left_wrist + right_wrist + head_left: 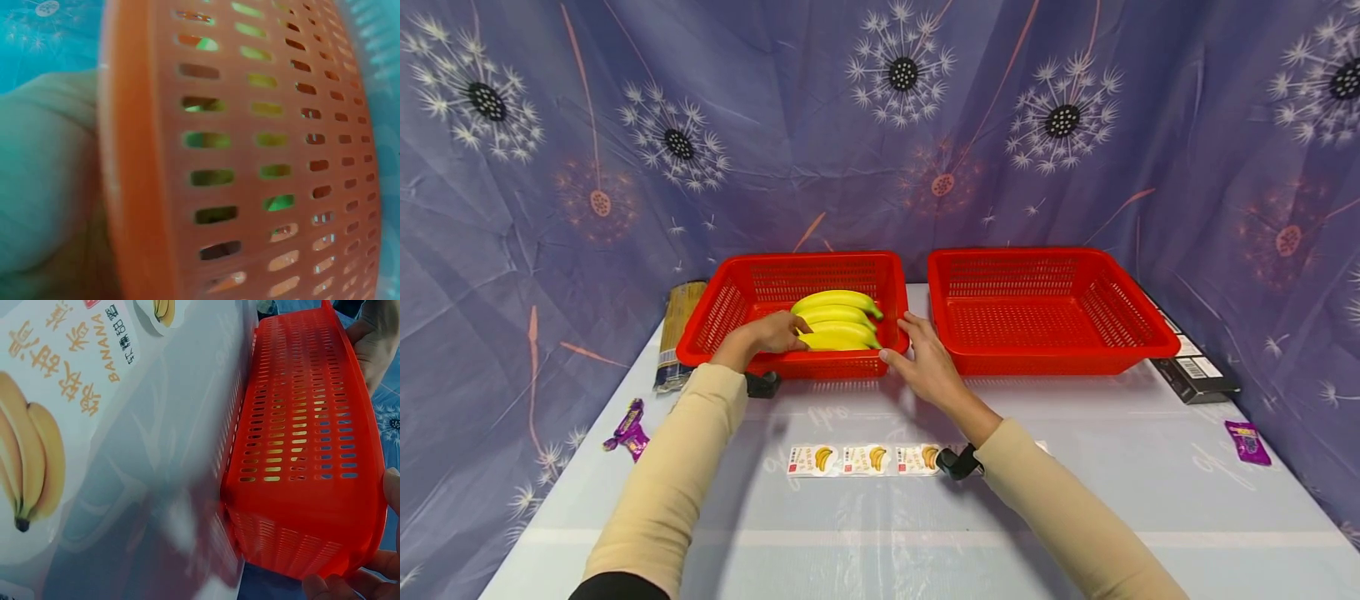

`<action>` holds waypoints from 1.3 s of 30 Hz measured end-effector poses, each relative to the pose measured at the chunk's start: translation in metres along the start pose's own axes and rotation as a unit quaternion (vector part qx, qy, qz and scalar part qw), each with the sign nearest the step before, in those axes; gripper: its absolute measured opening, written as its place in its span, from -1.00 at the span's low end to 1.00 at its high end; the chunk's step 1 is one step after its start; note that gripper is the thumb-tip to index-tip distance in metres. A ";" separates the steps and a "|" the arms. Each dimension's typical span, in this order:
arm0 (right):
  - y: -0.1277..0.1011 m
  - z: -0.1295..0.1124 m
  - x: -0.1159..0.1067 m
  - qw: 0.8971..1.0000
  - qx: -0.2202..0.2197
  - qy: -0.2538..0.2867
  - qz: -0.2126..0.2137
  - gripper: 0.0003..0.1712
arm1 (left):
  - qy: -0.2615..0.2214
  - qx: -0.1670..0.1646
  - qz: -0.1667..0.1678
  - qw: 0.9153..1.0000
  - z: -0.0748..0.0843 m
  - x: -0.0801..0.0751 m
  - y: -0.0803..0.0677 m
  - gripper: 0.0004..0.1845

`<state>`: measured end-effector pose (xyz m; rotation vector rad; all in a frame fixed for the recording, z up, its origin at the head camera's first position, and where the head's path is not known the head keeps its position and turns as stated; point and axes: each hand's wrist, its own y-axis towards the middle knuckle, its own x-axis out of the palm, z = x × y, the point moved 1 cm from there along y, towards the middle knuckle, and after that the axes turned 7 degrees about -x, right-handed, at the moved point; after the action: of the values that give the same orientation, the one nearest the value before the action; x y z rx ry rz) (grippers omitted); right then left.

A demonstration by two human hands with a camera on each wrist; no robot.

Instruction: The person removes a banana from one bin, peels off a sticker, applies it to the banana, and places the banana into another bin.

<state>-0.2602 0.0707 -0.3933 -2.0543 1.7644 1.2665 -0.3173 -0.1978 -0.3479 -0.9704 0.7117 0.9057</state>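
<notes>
A bunch of yellow bananas (835,321) lies in the left red basket (741,287), stems toward the right. My left hand (771,332) reaches over the front rim, its curled fingers holding the left end of the nearest banana. In the left wrist view, the basket's slotted wall (250,162) covers most of what that hand holds. At the basket's front right corner, my right hand (928,367) grips the rim, with the thumb at the front and fingers along the right side. The right wrist view shows fingertips (328,589) at that corner.
Another red basket (1015,321) stands close on the right. Banana labels (865,460) lie in a row in front, partly behind the right forearm. Noodle-like sticks in a pack (677,333) and a purple wrapper (630,432) are at left; a black box (1195,379) and purple packet (1247,442) at right.
</notes>
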 end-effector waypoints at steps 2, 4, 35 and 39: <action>0.000 0.000 0.000 1.000 -0.001 0.000 0.001 -0.25 | 0.002 -0.003 0.016 1.000 0.002 -0.003 -0.004 -0.50; 0.000 -0.001 -0.001 1.000 -0.003 -0.001 0.000 -0.25 | -0.003 -0.005 0.034 0.999 0.003 -0.006 -0.009 -0.48; 0.001 0.001 -0.005 1.000 0.001 -0.006 -0.018 -0.23 | -0.111 0.115 0.177 0.971 -0.002 0.098 -0.093 -0.53; 0.001 0.000 -0.005 1.000 0.004 -0.004 -0.021 -0.22 | -0.065 0.090 0.183 0.977 0.016 0.114 -0.078 -0.53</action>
<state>-0.2610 0.0745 -0.3899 -2.0681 1.7105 1.2506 -0.1951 -0.1685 -0.4070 -0.6223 0.8594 1.1926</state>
